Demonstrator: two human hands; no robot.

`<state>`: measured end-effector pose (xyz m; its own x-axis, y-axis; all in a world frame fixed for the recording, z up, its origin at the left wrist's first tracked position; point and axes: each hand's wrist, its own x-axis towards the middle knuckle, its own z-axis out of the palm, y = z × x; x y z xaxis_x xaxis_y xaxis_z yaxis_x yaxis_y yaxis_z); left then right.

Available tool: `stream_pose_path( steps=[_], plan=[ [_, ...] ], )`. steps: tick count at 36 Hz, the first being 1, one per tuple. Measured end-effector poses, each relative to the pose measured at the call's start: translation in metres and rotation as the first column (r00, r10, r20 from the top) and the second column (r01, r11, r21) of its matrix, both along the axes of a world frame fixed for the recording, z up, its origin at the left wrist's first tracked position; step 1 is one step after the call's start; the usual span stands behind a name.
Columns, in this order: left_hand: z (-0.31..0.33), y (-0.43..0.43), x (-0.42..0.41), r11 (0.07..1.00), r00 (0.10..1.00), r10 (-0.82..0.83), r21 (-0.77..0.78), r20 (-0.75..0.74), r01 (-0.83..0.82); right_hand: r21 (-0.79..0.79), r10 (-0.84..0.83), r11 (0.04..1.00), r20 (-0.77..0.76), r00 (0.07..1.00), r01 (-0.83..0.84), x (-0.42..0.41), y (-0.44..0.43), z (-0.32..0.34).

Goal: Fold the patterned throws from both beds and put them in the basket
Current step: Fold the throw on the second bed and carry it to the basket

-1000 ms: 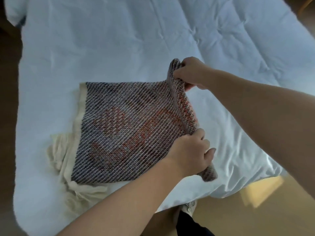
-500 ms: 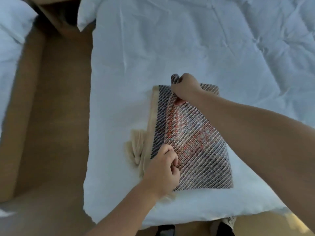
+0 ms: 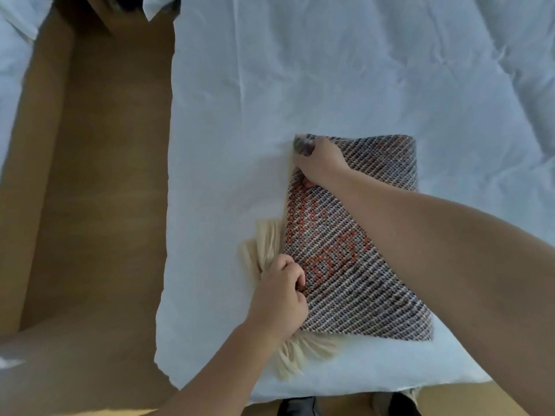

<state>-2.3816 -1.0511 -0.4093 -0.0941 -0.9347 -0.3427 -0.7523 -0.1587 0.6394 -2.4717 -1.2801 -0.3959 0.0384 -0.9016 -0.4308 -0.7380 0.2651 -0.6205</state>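
A patterned throw (image 3: 354, 253), woven dark and white with orange-red shapes and cream fringe, lies folded into a narrow rectangle on the white bed (image 3: 270, 100) near its foot. My right hand (image 3: 318, 160) grips the throw's far left corner, pressing it down. My left hand (image 3: 282, 298) pinches the near left edge, next to the fringe (image 3: 264, 247). My right forearm crosses over the throw's right side and hides part of it. No basket is in view.
A brown floor aisle (image 3: 90, 175) runs along the left of the bed. A second white bed (image 3: 12, 55) shows at the far left edge. More cream fringe (image 3: 300, 355) sticks out at the throw's near edge. My dark shoes (image 3: 297, 408) show below the bed's foot.
Both hands carried the throw's right half over to the left, halving its width, and now hold the left edge. The view has shifted left, bringing in the aisle and second bed.
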Motion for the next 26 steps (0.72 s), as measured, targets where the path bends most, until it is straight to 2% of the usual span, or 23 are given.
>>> stream_pose_path(
  steps=[2, 5, 6, 8, 10, 17, 26],
  plan=[
    [-0.001, -0.006, -0.009, 0.997, 0.991, 0.043, -0.076, 0.127, -0.034, -0.148, 0.086, 0.985, -0.05, 0.995, -0.093, -0.005, 0.003, -0.004],
    [-0.002, -0.024, -0.032, 0.977, 0.962, 0.109, -0.207, 0.248, -0.057, -0.377, 0.201, 0.879, -0.264, 0.943, -0.293, -0.017, 0.01, -0.011],
    [-0.004, -0.032, -0.039, 0.977, 0.955, 0.084, -0.213, 0.285, -0.022, -0.389, 0.243, 0.842, -0.346, 0.906, -0.374, -0.023, 0.012, -0.015],
    [-0.011, -0.049, -0.048, 0.986, 0.942, -0.009, -0.156, 0.335, 0.065, -0.291, 0.347, 0.807, -0.471, 0.811, -0.514, -0.038, 0.014, -0.025],
    [-0.022, -0.067, -0.052, 0.987, 0.925, -0.056, -0.118, 0.376, 0.107, -0.191, 0.386, 0.805, -0.55, 0.741, -0.561, -0.06, 0.014, -0.038],
    [-0.037, -0.143, -0.053, 0.978, 0.871, -0.119, -0.096, 0.477, 0.186, -0.147, 0.258, 0.886, -0.631, 0.731, -0.44, -0.125, 0.009, -0.05],
    [-0.043, -0.226, -0.052, 0.963, 0.814, -0.194, -0.052, 0.548, 0.264, -0.094, 0.106, 0.978, -0.554, 0.826, -0.188, -0.157, 0.022, -0.051]
  ],
)
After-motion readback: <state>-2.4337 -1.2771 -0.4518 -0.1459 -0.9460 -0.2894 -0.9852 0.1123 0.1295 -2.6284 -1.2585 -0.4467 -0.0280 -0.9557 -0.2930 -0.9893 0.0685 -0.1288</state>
